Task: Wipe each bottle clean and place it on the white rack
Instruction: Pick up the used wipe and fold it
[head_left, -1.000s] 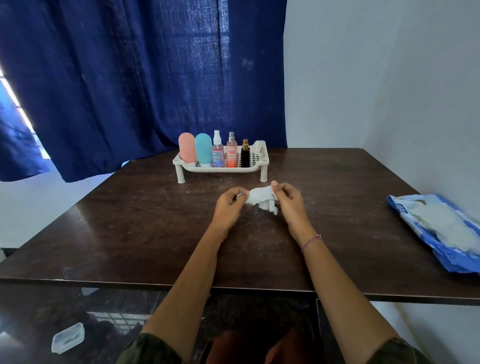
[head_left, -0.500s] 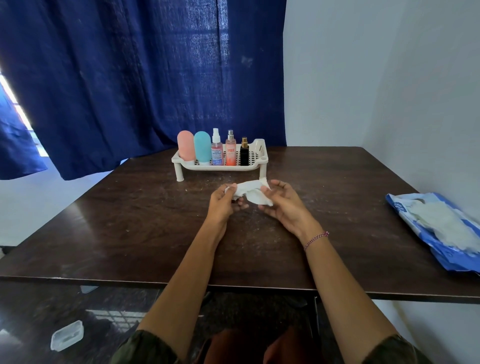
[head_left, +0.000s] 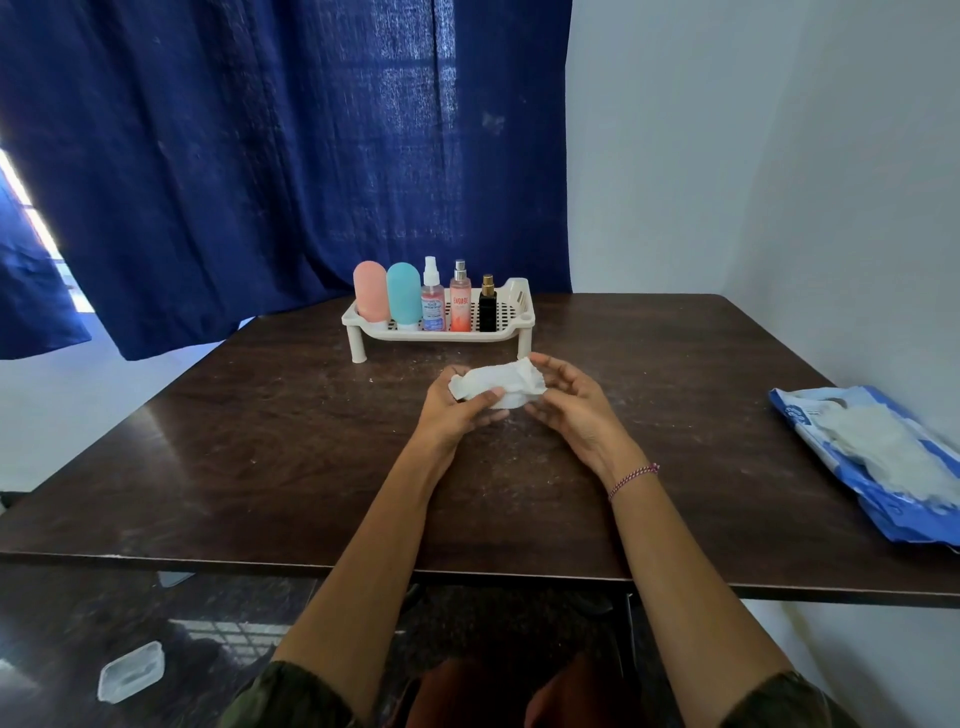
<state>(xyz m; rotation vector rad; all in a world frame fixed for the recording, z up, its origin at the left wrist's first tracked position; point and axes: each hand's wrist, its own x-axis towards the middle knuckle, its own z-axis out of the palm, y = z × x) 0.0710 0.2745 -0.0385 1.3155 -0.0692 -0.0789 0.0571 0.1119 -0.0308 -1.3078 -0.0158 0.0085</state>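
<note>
Over a dark wooden table (head_left: 260, 441), the left hand (head_left: 452, 415) pinched a crumpled white wipe (head_left: 493, 384) under its thumb, while the right hand (head_left: 576, 415) cupped loosely against the wipe's other end. Behind them a white rack (head_left: 509, 332) held five upright bottles in a row: pink (head_left: 370, 291), teal (head_left: 403, 296), two sprays and a small black one (head_left: 487, 312). A blue pack of wipes (head_left: 883, 467) lay at the table's right edge.

Behind wipe (head_left: 496, 387), left hand's (head_left: 449, 415) fingers going out of sight. Whether right hand (head_left: 574, 415) is gripping far end of it, not showing. Foot of rack's (head_left: 511, 335) right front leg disappearing behind wipe. Label print on spray bottle (head_left: 432, 306) coming through too small to read. At right edge, blue pack (head_left: 878, 467) running off frame. Both near corners of surface (head_left: 260, 441) getting cropped.
</note>
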